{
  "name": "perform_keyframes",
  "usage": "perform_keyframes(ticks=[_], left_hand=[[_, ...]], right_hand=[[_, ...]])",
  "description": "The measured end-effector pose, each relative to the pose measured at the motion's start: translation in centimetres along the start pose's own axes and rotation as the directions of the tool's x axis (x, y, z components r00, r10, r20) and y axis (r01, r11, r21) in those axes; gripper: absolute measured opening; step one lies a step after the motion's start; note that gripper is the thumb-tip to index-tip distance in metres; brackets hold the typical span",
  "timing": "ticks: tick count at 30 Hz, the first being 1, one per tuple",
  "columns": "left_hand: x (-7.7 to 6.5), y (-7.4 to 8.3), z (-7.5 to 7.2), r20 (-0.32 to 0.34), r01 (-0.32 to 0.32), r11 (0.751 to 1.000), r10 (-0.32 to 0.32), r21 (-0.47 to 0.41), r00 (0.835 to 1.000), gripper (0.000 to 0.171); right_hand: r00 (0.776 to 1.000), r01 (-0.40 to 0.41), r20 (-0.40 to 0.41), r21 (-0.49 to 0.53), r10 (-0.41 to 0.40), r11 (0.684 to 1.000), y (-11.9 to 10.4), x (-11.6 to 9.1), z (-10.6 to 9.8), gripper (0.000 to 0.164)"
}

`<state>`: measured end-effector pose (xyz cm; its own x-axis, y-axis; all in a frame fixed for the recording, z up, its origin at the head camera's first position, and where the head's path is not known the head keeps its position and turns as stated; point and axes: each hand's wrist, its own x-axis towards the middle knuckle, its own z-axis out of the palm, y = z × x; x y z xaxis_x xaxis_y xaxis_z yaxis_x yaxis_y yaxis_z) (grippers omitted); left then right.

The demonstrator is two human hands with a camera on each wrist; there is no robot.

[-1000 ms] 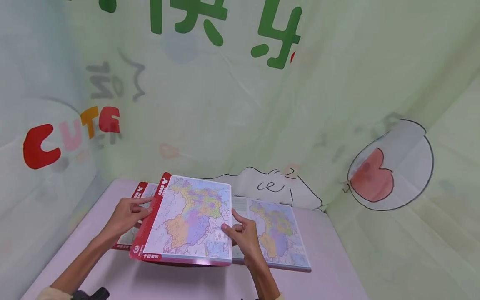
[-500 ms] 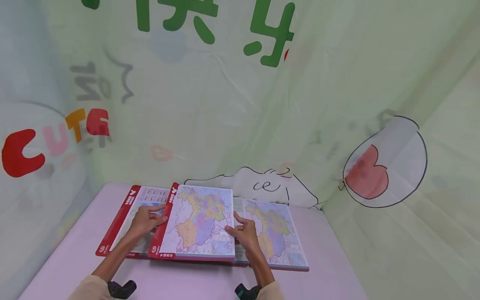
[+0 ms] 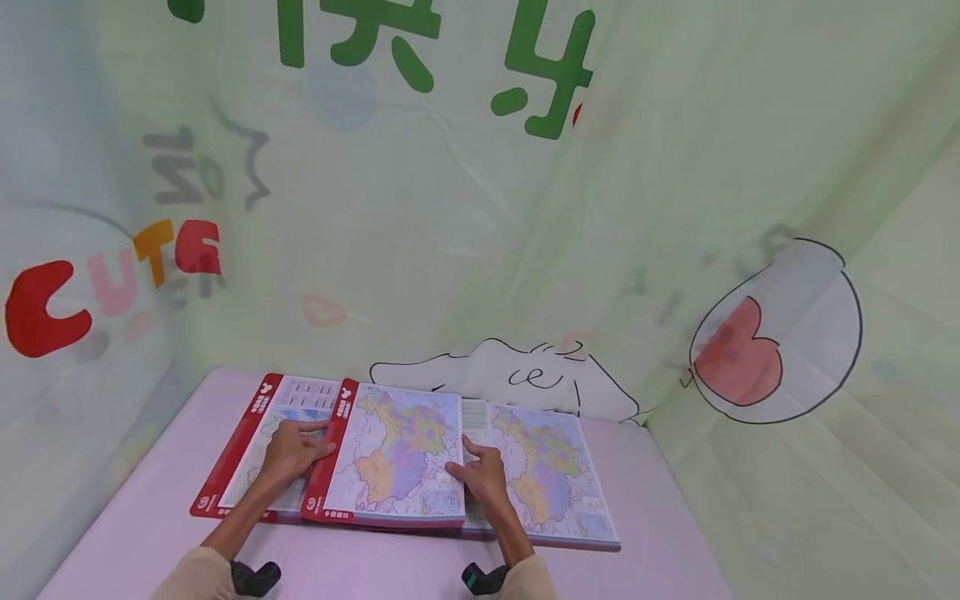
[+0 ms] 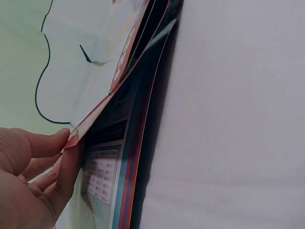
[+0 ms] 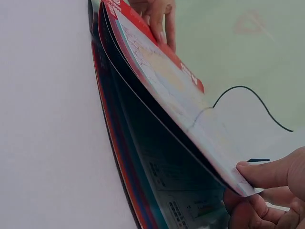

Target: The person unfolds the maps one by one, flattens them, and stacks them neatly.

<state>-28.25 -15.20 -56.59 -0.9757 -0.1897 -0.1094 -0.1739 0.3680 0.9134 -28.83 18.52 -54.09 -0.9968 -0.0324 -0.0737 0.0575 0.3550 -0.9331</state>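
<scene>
My left hand (image 3: 288, 452) pinches the red left edge of a map stack (image 3: 405, 454), while my right hand (image 3: 483, 477) pinches its right edge, thumb on top. The stack overlaps a red-edged sheet (image 3: 232, 446) on my left and another coloured map (image 3: 546, 475) on my right, both lying on the pale pink table (image 3: 360, 571). Black devices (image 3: 255, 577) sit at my wrists, by pale sleeves (image 3: 198, 573). Behind hangs a pale green cloth (image 3: 420, 250) bearing green characters, colourful letters and a red heart (image 3: 738, 362).
</scene>
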Motion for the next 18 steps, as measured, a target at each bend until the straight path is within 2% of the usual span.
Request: perform_keyframes(ticks=[3, 7, 11, 18], left_hand=[[0.2, 0.0, 0.3, -0.012, -0.004, 1.000, 0.005, 0.015, 1.000, 0.058], [0.3, -0.2, 0.5, -0.027, -0.007, 0.999, 0.007, 0.034, 1.000, 0.057], [0.4, -0.6, 0.8, -0.036, -0.005, 0.999, 0.007, 0.051, 0.999, 0.057], [0.6, -0.8, 0.9, -0.054, -0.006, 0.996, 0.011, 0.090, 0.998, 0.059]], right_hand=[[1.000, -0.005, -0.019, -0.041, 0.004, 0.999, 0.5, 0.5, 0.2, 0.067], [0.998, 0.002, -0.061, -0.158, -0.012, 0.987, 1.4, 0.9, 0.5, 0.066], [0.994, 0.009, -0.103, -0.270, -0.038, 0.963, 1.8, 1.0, 0.7, 0.066], [0.978, -0.016, -0.199, -0.388, -0.067, 0.922, 1.0, 0.8, 1.4, 0.068]])
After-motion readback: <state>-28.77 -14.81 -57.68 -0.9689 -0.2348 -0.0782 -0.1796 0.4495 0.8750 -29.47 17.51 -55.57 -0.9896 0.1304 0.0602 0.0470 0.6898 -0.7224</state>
